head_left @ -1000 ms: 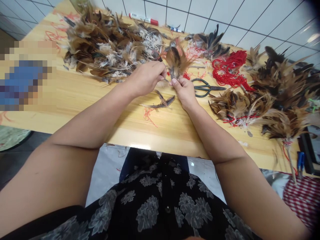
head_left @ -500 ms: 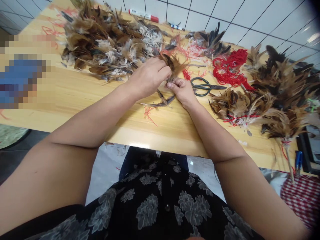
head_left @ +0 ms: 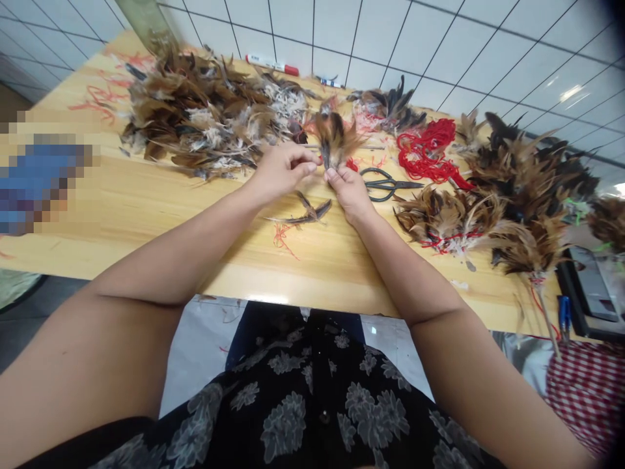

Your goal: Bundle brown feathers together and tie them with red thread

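A small bunch of brown and dark feathers (head_left: 334, 140) stands upright in my right hand (head_left: 352, 192), its base pinched between thumb and fingers. My left hand (head_left: 286, 169) is just left of the bunch, fingers curved and a little apart, with nothing visible in them. On the wooden table (head_left: 234, 251) below the hands lie a few loose dark feathers (head_left: 312, 212) and a tangle of thin red thread (head_left: 282, 240). Black-handled scissors (head_left: 385, 185) rest right of my right hand, and a skein of red cord (head_left: 427, 153) lies behind them.
A large heap of feathers (head_left: 195, 117) covers the back left. At the right are tied feather bunches (head_left: 452, 221) and a feather duster on a stick (head_left: 534, 244). Markers (head_left: 271, 65) lie along the tiled wall. A dark-framed device (head_left: 593, 280) sits at the right edge.
My left hand has let go of the feather bunch and drawn back slightly left and down. The right hand keeps its hold. The camera view has tilted up a little.
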Demonstrator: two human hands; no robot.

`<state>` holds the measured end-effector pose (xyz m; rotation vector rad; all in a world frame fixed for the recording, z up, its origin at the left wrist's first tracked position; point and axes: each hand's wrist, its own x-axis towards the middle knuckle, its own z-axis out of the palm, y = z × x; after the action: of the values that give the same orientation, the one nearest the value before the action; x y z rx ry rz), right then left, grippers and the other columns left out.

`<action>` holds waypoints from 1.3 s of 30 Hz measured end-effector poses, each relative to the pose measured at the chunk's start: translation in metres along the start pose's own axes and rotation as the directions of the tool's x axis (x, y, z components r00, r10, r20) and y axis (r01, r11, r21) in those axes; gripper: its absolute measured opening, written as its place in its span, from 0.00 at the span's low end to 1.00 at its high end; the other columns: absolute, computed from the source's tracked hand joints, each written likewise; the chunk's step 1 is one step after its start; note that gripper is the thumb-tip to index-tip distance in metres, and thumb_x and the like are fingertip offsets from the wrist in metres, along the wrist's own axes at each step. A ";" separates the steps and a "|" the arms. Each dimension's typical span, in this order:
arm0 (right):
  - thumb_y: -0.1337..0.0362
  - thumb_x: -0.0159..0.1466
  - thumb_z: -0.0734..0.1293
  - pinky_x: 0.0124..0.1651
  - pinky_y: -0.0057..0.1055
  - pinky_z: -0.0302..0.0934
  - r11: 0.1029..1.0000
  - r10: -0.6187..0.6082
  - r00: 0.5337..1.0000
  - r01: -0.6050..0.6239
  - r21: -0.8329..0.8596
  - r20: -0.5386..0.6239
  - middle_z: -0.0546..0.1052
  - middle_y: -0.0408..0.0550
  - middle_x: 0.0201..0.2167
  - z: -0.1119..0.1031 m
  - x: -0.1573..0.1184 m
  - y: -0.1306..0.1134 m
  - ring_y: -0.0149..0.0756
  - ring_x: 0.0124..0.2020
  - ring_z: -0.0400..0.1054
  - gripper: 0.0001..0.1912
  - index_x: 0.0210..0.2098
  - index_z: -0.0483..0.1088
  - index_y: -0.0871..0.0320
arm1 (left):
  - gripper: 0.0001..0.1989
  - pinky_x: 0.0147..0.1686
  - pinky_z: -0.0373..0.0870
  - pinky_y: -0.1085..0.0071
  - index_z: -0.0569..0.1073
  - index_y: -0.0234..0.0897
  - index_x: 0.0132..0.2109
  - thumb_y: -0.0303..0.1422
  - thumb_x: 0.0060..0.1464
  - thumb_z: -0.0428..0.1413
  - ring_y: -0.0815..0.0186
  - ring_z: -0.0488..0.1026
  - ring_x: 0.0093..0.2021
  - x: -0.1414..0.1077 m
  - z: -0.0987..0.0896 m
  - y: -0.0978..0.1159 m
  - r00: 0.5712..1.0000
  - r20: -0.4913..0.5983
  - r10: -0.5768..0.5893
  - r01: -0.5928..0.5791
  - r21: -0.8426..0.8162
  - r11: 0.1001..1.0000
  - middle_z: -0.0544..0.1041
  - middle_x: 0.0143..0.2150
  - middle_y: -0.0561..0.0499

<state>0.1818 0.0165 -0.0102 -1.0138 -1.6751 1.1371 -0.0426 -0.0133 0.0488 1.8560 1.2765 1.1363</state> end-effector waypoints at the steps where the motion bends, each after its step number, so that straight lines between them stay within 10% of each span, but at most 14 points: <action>1: 0.13 0.69 0.74 0.60 0.43 0.76 0.999 0.023 1.000 -0.023 0.030 0.006 0.76 0.45 0.36 0.001 -0.002 -0.004 0.44 0.46 0.73 0.43 0.35 0.69 0.48 | 0.09 0.62 0.84 0.52 0.86 0.42 0.43 0.39 0.68 0.75 0.48 0.85 0.53 0.000 0.005 -0.001 0.999 0.020 -0.043 0.045 -0.083 0.996 0.86 0.43 0.47; 8: 0.21 0.66 0.82 0.60 0.42 0.75 0.996 0.067 0.995 -0.071 0.054 0.077 0.78 0.45 0.35 0.005 -0.007 -0.020 0.43 0.46 0.75 0.41 0.31 0.70 0.50 | 0.18 0.43 0.84 0.65 0.83 0.40 0.35 0.36 0.67 0.82 0.58 0.84 0.37 -0.006 0.023 -0.004 0.983 0.093 -0.160 0.184 -0.380 0.907 0.83 0.33 0.51; 18: 0.25 0.61 0.89 0.66 0.43 0.76 0.984 0.095 0.977 -0.121 0.128 0.192 0.84 0.47 0.36 0.008 -0.009 -0.031 0.44 0.47 0.77 0.40 0.27 0.73 0.50 | 0.36 0.36 0.78 0.65 0.82 0.40 0.34 0.58 0.55 0.94 0.59 0.83 0.33 -0.004 0.017 -0.007 0.965 0.225 -0.134 0.234 -0.510 0.828 0.83 0.32 0.47; 23: 0.39 0.66 0.92 0.61 0.37 0.74 0.988 0.134 0.979 -0.144 0.058 0.157 0.84 0.46 0.36 0.008 -0.010 -0.033 0.41 0.46 0.78 0.33 0.28 0.76 0.52 | 0.33 0.39 0.82 0.63 0.82 0.40 0.35 0.54 0.60 0.92 0.56 0.85 0.35 -0.002 0.015 -0.017 0.959 0.242 -0.150 0.249 -0.463 0.851 0.82 0.32 0.47; 39: 0.28 0.63 0.89 0.59 0.38 0.76 0.988 0.100 0.984 -0.116 0.101 0.150 0.84 0.49 0.39 0.011 -0.009 -0.036 0.42 0.47 0.79 0.36 0.30 0.79 0.52 | 0.19 0.44 0.83 0.64 0.81 0.42 0.35 0.40 0.63 0.82 0.57 0.82 0.36 0.000 0.021 -0.026 0.988 0.116 -0.098 0.133 -0.359 0.924 0.80 0.30 0.52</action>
<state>0.1683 -0.0042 0.0202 -0.9828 -1.6657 1.3880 -0.0347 -0.0047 0.0175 1.5191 1.0232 1.1199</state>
